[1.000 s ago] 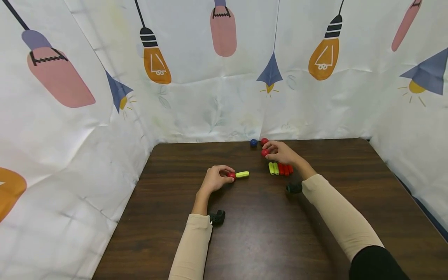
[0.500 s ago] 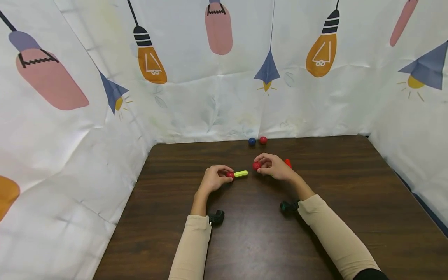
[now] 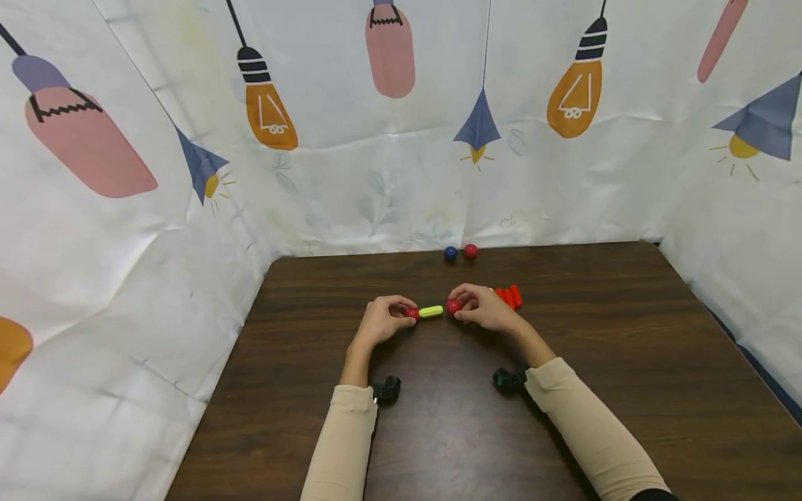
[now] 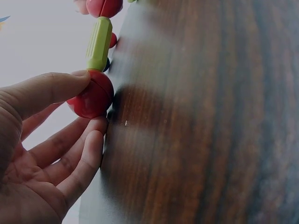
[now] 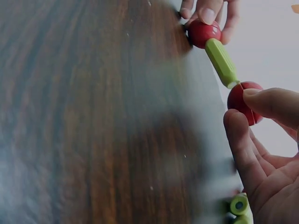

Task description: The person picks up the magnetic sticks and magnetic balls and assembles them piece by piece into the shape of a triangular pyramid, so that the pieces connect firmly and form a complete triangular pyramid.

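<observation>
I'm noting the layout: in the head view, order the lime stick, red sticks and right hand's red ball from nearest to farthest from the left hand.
From the left hand:
1. Lime stick, just to its right.
2. Red ball, pinched by the right hand.
3. Red sticks, farthest right, beyond that hand.

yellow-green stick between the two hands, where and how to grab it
Probably best pinched across its middle, from above or the near side. The yellow-green stick is slim and ridged, running left to right; the left red ball in the left hand meets one end, and the right red ball in the right hand sits at the other, leaving the middle exposed.
</observation>
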A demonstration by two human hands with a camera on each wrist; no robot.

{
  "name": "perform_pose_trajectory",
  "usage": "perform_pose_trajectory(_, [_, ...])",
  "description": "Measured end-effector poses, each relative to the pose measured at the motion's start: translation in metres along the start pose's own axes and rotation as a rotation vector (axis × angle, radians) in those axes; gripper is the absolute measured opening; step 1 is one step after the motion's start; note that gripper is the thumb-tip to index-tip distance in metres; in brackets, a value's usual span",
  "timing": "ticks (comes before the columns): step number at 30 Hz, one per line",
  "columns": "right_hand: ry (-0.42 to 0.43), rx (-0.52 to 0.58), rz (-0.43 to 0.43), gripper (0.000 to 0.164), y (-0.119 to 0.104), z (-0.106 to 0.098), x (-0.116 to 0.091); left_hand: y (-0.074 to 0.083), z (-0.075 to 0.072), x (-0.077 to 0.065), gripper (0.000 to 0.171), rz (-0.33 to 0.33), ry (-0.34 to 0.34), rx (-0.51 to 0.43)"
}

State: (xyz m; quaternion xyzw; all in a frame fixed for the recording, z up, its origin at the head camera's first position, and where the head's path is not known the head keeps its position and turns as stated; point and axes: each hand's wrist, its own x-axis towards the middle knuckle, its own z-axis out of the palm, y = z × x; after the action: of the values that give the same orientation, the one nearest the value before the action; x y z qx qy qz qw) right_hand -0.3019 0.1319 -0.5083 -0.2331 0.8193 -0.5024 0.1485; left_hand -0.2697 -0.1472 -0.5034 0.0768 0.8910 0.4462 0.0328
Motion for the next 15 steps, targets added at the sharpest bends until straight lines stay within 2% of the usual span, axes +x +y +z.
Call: perform_pose_trajectory(15, [-0.029, 0.019, 0.056, 0.030, 0.0007, 0.0066, 0.0020, -0.0007, 0.0000, 0.0009, 0.024, 0.009, 0.002, 0.007])
